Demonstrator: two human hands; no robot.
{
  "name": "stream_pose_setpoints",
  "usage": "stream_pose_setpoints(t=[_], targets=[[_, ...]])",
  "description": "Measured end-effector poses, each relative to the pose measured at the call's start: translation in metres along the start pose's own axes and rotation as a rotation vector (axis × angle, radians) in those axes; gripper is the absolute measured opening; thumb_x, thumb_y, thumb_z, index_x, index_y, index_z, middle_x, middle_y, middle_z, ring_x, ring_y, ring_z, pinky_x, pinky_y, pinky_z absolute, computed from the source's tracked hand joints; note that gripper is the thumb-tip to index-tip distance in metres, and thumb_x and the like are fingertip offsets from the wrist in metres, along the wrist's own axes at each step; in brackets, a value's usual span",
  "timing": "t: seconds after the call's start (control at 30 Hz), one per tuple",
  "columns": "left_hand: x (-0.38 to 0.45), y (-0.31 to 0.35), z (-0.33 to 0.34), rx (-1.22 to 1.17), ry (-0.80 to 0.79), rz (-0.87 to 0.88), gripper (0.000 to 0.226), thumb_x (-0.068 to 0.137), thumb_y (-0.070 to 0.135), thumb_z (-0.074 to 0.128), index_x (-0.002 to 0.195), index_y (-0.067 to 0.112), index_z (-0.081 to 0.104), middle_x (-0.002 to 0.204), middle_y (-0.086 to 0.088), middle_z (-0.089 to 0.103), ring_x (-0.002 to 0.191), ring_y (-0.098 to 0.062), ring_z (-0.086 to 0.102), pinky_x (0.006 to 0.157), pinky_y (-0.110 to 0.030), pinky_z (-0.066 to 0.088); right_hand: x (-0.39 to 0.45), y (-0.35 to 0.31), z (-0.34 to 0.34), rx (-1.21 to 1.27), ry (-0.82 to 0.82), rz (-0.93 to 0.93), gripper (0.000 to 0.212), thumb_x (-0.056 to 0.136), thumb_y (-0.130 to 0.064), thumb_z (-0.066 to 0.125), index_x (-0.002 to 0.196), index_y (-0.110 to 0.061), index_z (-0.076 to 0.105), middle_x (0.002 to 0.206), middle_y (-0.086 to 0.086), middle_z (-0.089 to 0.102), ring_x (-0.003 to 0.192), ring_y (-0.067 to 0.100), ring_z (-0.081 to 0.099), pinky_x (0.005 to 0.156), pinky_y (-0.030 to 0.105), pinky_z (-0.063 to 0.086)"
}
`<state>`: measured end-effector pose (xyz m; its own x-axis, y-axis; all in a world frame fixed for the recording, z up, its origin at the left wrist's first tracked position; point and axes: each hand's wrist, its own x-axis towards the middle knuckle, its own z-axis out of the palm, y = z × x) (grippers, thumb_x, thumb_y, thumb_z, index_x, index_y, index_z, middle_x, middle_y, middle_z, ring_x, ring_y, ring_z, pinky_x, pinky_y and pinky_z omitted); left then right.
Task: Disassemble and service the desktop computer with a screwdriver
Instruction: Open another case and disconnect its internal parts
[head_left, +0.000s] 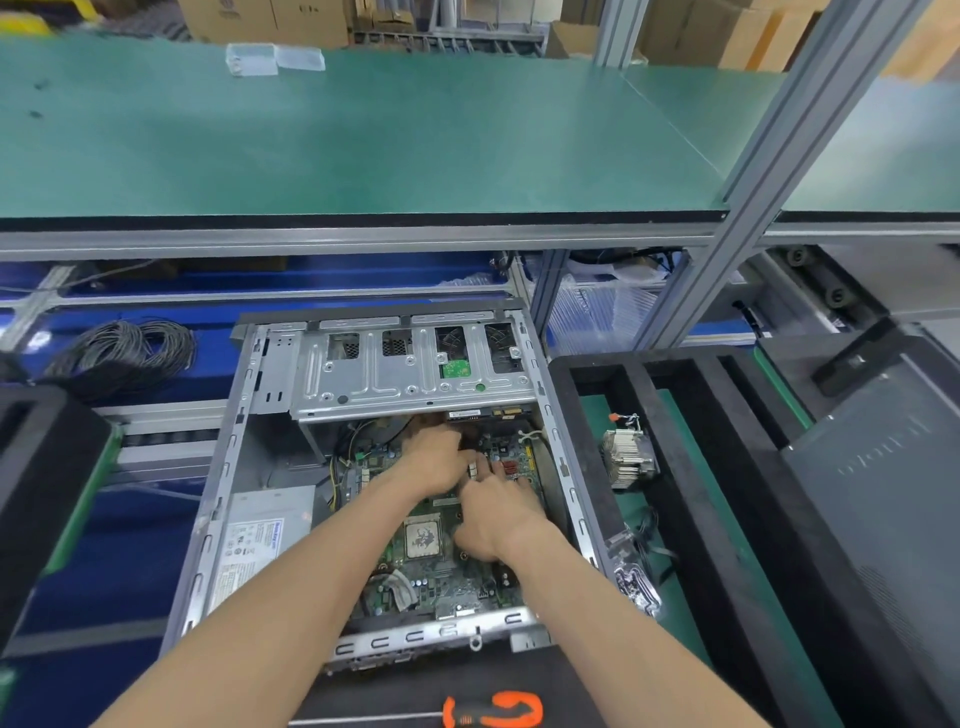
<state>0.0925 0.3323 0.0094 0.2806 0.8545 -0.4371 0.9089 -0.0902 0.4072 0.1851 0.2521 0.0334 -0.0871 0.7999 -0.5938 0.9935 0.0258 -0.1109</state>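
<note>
The opened desktop case (244, 415) lies flat in front of me, its motherboard (447, 582) exposed and the bare CPU (422, 538) visible. Both my hands are inside it, close together under the drive cage (395, 384). My left hand (434, 460) has its fingers curled down around a small white connector (472, 469) on the board. My right hand (498, 514) lies just beside it, fingers stretched forward and touching the board near the red sockets (511, 467). The screwdriver (493, 711), with an orange and black handle, lies untouched at the near edge.
The power supply (260, 535) fills the case's left side. A removed heatsink (626, 460) sits in the black foam tray (691, 467) on the right, beside a grey side panel (883, 493). A coil of cable (122, 353) lies back left. A green shelf (363, 145) overhangs.
</note>
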Motion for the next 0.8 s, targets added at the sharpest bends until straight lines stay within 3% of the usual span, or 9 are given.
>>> stream_pose_setpoints(t=[0.07, 0.1, 0.2, 0.33, 0.4, 0.47, 0.53, 0.7, 0.8], targets=[[-0.008, -0.002, 0.0, -0.124, 0.061, 0.06, 0.025, 0.1, 0.035, 0.057, 0.108, 0.014, 0.068, 0.103, -0.013, 0.065, 0.101, -0.03, 0.061, 0.082, -0.031, 0.048, -0.007, -0.001, -0.004, 0.031, 0.09, -0.002, 0.055, 0.093, -0.022, 0.057, 0.144, -0.004, 0.045, 0.16, 0.019, 0.028, 0.144, 0.038, 0.033, 0.116, 0.051, 0.029], [-0.01, -0.004, -0.001, -0.207, 0.104, 0.065, 0.022, 0.099, 0.032, 0.06, 0.102, 0.013, 0.069, 0.095, -0.011, 0.064, 0.095, -0.028, 0.062, 0.073, -0.027, 0.045, -0.01, -0.001, -0.006, 0.038, 0.152, -0.01, 0.048, 0.093, -0.022, 0.058, 0.136, -0.004, 0.052, 0.155, 0.019, 0.037, 0.139, 0.039, 0.04, 0.112, 0.05, 0.034], [-0.014, -0.009, -0.002, -0.393, 0.158, -0.009, 0.02, 0.097, 0.03, 0.064, 0.093, 0.01, 0.065, 0.091, -0.007, 0.064, 0.087, -0.023, 0.061, 0.067, -0.025, 0.04, -0.017, -0.002, -0.011, 0.079, 0.313, -0.043, 0.028, 0.094, -0.023, 0.055, 0.117, -0.007, 0.062, 0.123, 0.017, 0.06, 0.113, 0.04, 0.059, 0.091, 0.045, 0.051], [-0.015, -0.012, 0.002, -0.789, 0.08, -0.082, 0.018, 0.095, 0.024, 0.065, 0.103, 0.008, 0.07, 0.102, -0.007, 0.072, 0.098, -0.024, 0.066, 0.088, -0.035, 0.053, -0.025, 0.001, -0.02, 0.007, 0.449, -0.144, 0.024, 0.098, -0.025, 0.048, 0.112, -0.01, 0.063, 0.104, 0.015, 0.063, 0.095, 0.039, 0.063, 0.07, 0.039, 0.045], [-0.017, -0.01, 0.004, -0.869, 0.044, -0.029, 0.016, 0.093, 0.022, 0.066, 0.087, 0.008, 0.073, 0.088, -0.005, 0.075, 0.085, -0.019, 0.068, 0.076, -0.03, 0.052, -0.029, 0.004, -0.028, -0.058, 0.516, -0.201, 0.026, 0.098, -0.025, 0.046, 0.105, -0.01, 0.066, 0.098, 0.014, 0.066, 0.088, 0.036, 0.063, 0.065, 0.037, 0.041], [-0.02, -0.006, 0.005, -0.931, -0.001, 0.012, 0.029, 0.091, 0.009, 0.061, 0.064, 0.012, 0.071, 0.066, -0.001, 0.07, 0.064, -0.011, 0.065, 0.06, -0.023, 0.048, -0.032, 0.012, -0.038, -0.095, 0.551, -0.258, 0.026, 0.097, -0.025, 0.046, 0.099, -0.013, 0.069, 0.095, 0.01, 0.068, 0.086, 0.033, 0.064, 0.068, 0.036, 0.046], [-0.024, -0.004, 0.007, -0.968, -0.063, 0.043, 0.046, 0.085, -0.006, 0.048, 0.052, 0.016, 0.07, 0.056, 0.002, 0.067, 0.053, -0.005, 0.063, 0.051, -0.019, 0.049, -0.036, 0.022, -0.049, -0.141, 0.551, -0.328, 0.025, 0.096, -0.023, 0.046, 0.098, -0.015, 0.07, 0.096, 0.006, 0.069, 0.086, 0.03, 0.063, 0.081, 0.04, 0.049], [-0.024, -0.001, 0.017, -0.957, -0.205, 0.104, 0.02, 0.091, 0.001, 0.054, 0.09, 0.005, 0.073, 0.086, -0.015, 0.075, 0.074, -0.018, 0.071, 0.066, -0.025, 0.056, -0.035, 0.05, -0.057, -0.263, 0.643, -0.411, 0.022, 0.089, -0.018, 0.052, 0.096, -0.016, 0.072, 0.094, 0.0, 0.069, 0.092, 0.024, 0.059, 0.093, 0.038, 0.037], [-0.022, 0.003, 0.024, -0.949, -0.29, 0.11, 0.007, 0.095, 0.007, 0.062, 0.093, 0.006, 0.069, 0.086, -0.011, 0.076, 0.074, -0.017, 0.072, 0.068, -0.024, 0.057, -0.03, 0.064, -0.053, -0.079, 0.805, -0.336, 0.028, 0.08, -0.009, 0.062, 0.107, -0.011, 0.068, 0.111, 0.003, 0.061, 0.106, 0.026, 0.05, 0.091, 0.041, 0.04]])
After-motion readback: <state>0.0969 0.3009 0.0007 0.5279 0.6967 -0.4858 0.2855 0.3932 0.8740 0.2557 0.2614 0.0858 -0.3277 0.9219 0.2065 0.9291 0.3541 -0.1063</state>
